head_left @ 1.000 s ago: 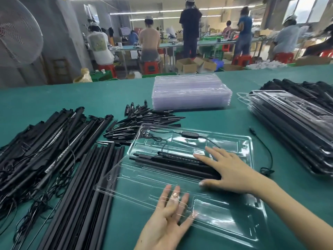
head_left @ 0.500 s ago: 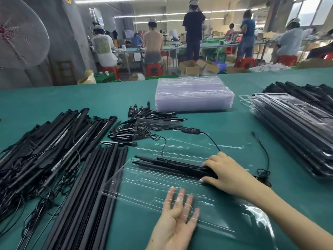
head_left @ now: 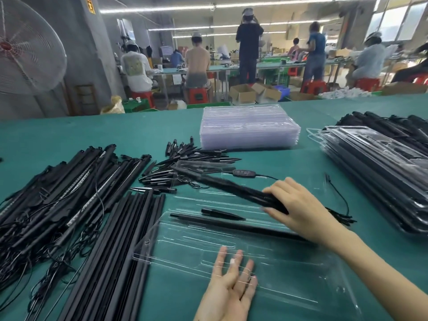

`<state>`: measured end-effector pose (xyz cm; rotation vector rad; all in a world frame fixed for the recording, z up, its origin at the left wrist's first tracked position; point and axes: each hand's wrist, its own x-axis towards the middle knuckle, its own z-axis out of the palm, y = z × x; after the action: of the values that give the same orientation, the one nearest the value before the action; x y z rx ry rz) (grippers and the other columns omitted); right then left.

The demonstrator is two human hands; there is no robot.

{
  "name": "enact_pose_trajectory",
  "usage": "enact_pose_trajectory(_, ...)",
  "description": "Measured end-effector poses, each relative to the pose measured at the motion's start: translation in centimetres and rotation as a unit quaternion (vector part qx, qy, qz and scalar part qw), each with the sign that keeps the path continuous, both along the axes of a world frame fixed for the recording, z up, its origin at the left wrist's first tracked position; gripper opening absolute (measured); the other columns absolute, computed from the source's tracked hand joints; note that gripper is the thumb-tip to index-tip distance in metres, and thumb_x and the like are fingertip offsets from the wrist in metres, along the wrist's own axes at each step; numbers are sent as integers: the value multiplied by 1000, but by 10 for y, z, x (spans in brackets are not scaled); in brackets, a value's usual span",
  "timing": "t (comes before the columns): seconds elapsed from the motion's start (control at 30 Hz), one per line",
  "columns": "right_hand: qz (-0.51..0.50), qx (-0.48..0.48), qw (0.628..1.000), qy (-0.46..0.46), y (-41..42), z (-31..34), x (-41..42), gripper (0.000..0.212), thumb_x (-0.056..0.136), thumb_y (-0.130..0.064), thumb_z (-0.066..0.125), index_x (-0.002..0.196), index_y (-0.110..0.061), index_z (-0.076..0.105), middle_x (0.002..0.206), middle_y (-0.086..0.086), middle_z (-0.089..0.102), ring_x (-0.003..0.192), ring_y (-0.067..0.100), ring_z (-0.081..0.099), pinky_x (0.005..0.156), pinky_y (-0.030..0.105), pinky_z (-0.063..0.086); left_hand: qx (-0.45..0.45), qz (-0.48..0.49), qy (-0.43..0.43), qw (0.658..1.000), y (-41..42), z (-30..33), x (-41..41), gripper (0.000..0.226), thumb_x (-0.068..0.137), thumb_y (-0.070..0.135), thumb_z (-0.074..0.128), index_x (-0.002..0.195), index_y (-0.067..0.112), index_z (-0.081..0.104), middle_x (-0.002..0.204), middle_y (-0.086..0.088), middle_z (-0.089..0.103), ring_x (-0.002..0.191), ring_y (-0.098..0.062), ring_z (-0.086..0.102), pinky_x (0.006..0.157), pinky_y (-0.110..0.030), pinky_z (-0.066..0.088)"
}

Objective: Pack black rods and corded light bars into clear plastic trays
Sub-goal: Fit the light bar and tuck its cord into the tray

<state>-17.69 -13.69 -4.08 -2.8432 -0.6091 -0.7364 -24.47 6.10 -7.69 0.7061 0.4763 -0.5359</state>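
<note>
An open clear plastic tray (head_left: 289, 269) lies on the green table in front of me. My left hand (head_left: 231, 286) rests flat with straight fingers on its near half. My right hand (head_left: 294, 205) grips the end of a black light bar (head_left: 222, 183), blurred and lifted at an angle above the tray's far half. Its cord runs to an inline controller (head_left: 244, 173). A long black rod (head_left: 231, 224) and a short black spike (head_left: 222, 213) lie in the tray.
Loose black rods (head_left: 111, 246) lie at the near left, a heap of corded light bars (head_left: 58, 193) further left, and short spikes (head_left: 185, 158) behind the tray. A stack of empty clear trays (head_left: 249, 128) stands at the back. Filled trays (head_left: 375, 177) are piled at the right.
My right hand curled round the light bar and lifted its far end up out of the tray, uncovering the rod and spike beneath. My left hand stayed flat on the tray.
</note>
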Motion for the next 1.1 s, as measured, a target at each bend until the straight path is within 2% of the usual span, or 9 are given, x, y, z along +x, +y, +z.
enact_pose_trajectory(0.37, 217, -43, 968, -116, 29, 19, -25, 21, 89, -23, 62, 93, -5, 70, 83, 5, 63, 71, 24, 51, 66, 30, 48, 55, -246, -27, 967, 16, 8, 6, 48, 82, 36, 59, 116, 2, 59, 107, -22, 69, 92, -31, 65, 76, -39, 51)
enact_pose_trajectory(0.43, 204, -38, 970, -128, 30, 15, -28, 23, 91, -25, 59, 93, -5, 71, 83, 5, 64, 70, 24, 53, 64, 32, 50, 139, -427, -159, 879, 32, 10, -9, 40, 95, 48, 40, 106, 19, 64, 102, -3, 72, 81, -30, 67, 83, -41, 51)
enact_pose_trajectory(0.47, 191, -27, 971, -140, 29, 14, -29, 24, 91, -26, 59, 93, -5, 71, 83, 5, 64, 69, 25, 54, 64, 33, 50, 216, -552, -246, 766, 45, 7, -14, 43, 96, 55, 26, 97, 33, 62, 88, 15, 71, 70, -36, 64, 80, -28, 53)
enact_pose_trajectory(0.53, 155, -2, 974, -166, 25, 16, -28, 25, 92, -27, 60, 95, -5, 72, 86, 5, 64, 72, 24, 55, 66, 35, 51, 299, -629, -355, 623, 56, 4, -6, 45, 93, 64, 20, 82, 49, 60, 62, 15, 60, 62, -42, 57, 64, -84, 16)
enact_pose_trajectory(0.57, 134, 13, 975, -179, 22, 19, -27, 25, 92, -27, 61, 97, -5, 72, 91, 4, 63, 75, 23, 54, 69, 34, 51, 288, -552, -384, 682, 55, 1, 2, 38, 93, 63, 32, 82, 47, 64, 64, 15, 59, 69, -30, 60, 89, -54, 40)
enact_pose_trajectory(0.67, 84, 59, 969, -224, 14, 31, -23, 25, 90, -27, 66, 103, -7, 72, 108, 4, 48, 88, 19, 47, 75, 26, 46, 144, -465, -369, 791, 80, 19, 14, 25, 93, 49, 52, 92, 31, 69, 83, 16, 63, 76, 0, 55, 74, -12, 38)
enact_pose_trajectory(0.8, 80, 81, 958, -262, 22, 52, -20, 23, 86, -20, 72, 107, -8, 72, 121, 10, 45, 96, 26, 51, 71, 31, 46, 76, -265, -403, 873, 75, 26, 30, 71, 60, 45, 87, 118, 15, 60, 99, -10, 71, 79, -18, 68, 58, -23, 51)
enact_pose_trajectory(0.93, 94, 90, 962, -239, 59, 53, -23, 22, 89, -16, 66, 108, -5, 71, 110, 14, 65, 91, 30, 62, 78, 36, 52, 28, -164, -377, 911, 41, 25, 42, 138, 29, 41, 97, 144, 30, 23, 140, -10, 49, 121, -24, 56, 92, -48, 51)
enact_pose_trajectory(1.1, 85, 160, 975, -129, 101, 29, -30, 36, 72, -3, 69, 108, -1, 68, 105, 10, 68, 90, 31, 63, 77, 39, 53, -153, -90, -337, 924, 7, 39, 46, 108, 55, 44, 89, 143, 6, 37, 131, -9, 55, 121, -24, 52, 101, -45, 40)
